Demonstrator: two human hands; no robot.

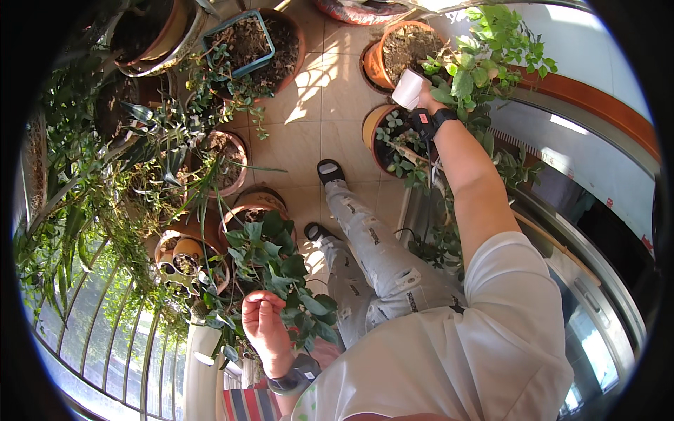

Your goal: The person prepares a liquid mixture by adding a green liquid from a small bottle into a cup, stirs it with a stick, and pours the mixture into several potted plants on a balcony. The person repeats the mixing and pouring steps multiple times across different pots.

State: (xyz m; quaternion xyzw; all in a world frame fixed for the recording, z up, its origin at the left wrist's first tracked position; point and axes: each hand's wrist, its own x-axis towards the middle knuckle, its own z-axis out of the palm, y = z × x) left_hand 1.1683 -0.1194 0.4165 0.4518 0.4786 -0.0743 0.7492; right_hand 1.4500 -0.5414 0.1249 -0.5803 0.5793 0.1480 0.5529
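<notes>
Left hand (263, 323), fingers curled together, rests among the dark leaves of a potted plant (277, 263) close by; farther off, the outstretched right hand (425, 105) grips a white cup (408, 89), tilted over a terracotta pot (393, 52) on the tiled floor (319, 119)

Leaves of a potted plant (484, 63) hide most of the right hand (430, 104) holding a white cup (408, 89). The left hand (263, 323) curls closed, its fingertips unseen. A striped cloth (249, 405) is cut off by the lower edge.
</notes>
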